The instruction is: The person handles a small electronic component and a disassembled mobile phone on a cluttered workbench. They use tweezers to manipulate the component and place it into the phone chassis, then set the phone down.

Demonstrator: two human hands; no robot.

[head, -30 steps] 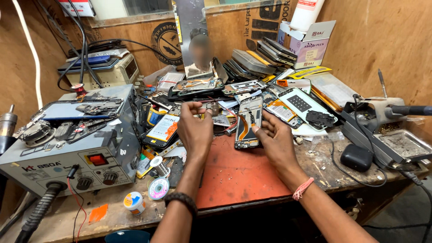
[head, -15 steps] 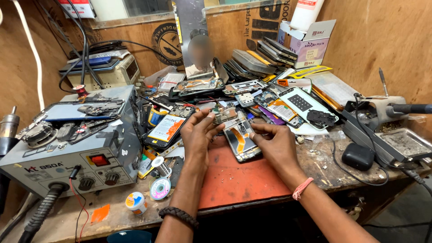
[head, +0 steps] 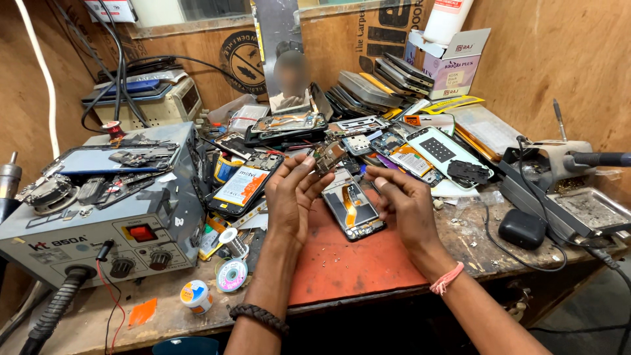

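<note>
Your workbench (head: 506,253) was a worn wooden top, scuffed and stained along its front edge. You had an orange-red mat (head: 355,266) laid at its centre, with an opened phone (head: 351,207) lying face-down on the mat's far end. To your left stood a grey rework station (head: 98,227), with a solder spool (head: 231,275) and a small round tin (head: 196,296) just beside it near the front edge. A phone with an orange label (head: 240,187) lay between the station and the mat. On your right sat a black pod-shaped case (head: 522,229) and a metal tray (head: 591,212). Stacked phones and loose parts (head: 394,141) crowded the back.
</note>
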